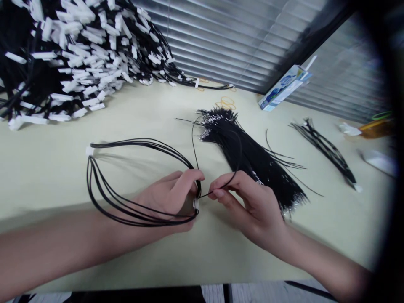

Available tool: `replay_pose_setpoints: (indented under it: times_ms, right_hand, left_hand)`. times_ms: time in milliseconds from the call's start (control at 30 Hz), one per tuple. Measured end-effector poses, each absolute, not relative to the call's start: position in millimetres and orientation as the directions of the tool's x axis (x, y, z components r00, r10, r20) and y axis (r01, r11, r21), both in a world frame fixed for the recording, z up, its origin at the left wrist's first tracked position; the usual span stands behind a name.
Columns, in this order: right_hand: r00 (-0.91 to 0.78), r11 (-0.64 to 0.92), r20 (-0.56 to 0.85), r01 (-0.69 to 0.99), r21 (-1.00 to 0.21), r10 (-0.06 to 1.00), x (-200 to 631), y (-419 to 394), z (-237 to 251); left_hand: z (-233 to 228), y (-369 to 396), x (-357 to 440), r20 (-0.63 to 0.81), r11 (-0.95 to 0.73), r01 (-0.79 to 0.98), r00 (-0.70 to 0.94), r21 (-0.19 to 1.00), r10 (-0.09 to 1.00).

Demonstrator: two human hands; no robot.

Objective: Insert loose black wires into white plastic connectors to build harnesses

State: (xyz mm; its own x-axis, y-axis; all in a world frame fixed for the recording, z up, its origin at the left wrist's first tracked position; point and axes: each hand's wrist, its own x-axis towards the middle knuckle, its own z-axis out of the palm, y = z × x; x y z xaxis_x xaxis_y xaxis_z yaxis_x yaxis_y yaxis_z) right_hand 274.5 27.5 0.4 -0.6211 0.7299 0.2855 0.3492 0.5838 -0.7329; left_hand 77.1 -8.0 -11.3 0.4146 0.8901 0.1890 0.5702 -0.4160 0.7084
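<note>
My left hand (pixel 170 193) is closed around one end of a looped bundle of black wires (pixel 151 143), beside a small white connector (pixel 196 203). Wires run back over my left wrist to a second white connector (pixel 90 150) at the loop's far end. Between thumb and forefinger, my right hand (pixel 249 202) pinches a single thin black wire (pixel 240 153). Its tip points at the connector in my left hand; whether it has entered cannot be made out. The rest of that wire arcs up and back. Just behind my right hand lies a thick bundle of cut black wires (pixel 243 151).
A large heap of black wires with white connectors (pixel 78 59) fills the back left. Rubber bands (pixel 225 103) lie behind the cut wires. A blue-white box (pixel 282 88) stands against the window blinds (pixel 214 42). Another wire harness (pixel 328 151) rests at the right.
</note>
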Motion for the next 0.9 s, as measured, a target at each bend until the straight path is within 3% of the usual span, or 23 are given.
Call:
replay_pose_setpoints:
  times_ms: [400, 900]
  right_hand:
    - [-0.65, 0.649, 0.296, 0.406, -0.643, 0.7, 270, 28, 1]
    - [-0.595, 0.613, 0.306, 0.422, -0.669, 0.743, 270, 27, -8]
  left_hand:
    - [-17, -8, 78, 0.261, -0.466, 0.589, 0.402, 0.66, 0.878]
    - [-21, -6, 78, 0.284, -0.461, 0.585, 0.372, 0.668, 0.884]
